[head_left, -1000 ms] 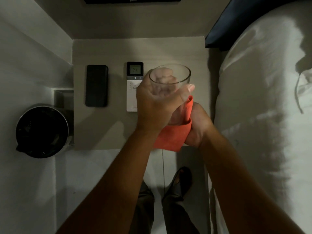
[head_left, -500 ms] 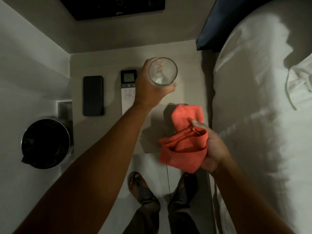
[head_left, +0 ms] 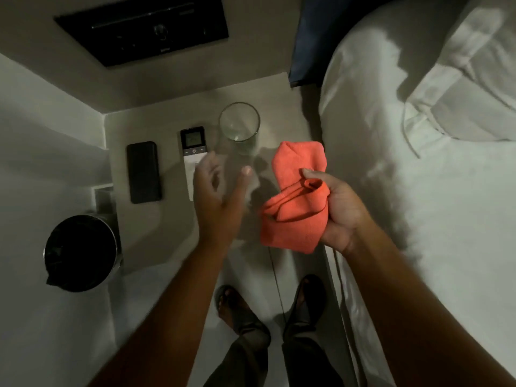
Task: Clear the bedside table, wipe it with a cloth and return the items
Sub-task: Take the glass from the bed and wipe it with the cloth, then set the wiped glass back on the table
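Observation:
An empty clear glass point(head_left: 239, 127) stands upright on the beige bedside table point(head_left: 156, 227), near its far side. Left of it lie a white remote with a small display point(head_left: 192, 152) and a black phone point(head_left: 143, 171). My left hand point(head_left: 217, 196) hovers over the table just in front of the glass, fingers apart, holding nothing; it covers the remote's near end. My right hand point(head_left: 339, 210) grips a bunched orange cloth point(head_left: 296, 196) above the table's right front corner.
A bed with white sheets and a pillow point(head_left: 418, 169) runs along the right. A round bin with a black liner point(head_left: 81, 252) stands at the left. A dark panel point(head_left: 142, 29) is on the wall behind the table. My sandalled feet point(head_left: 268, 305) are below.
My left hand set the glass down on the table beside the remote, let go and drew back. My right hand moved the orange cloth out from under the glass to the right.

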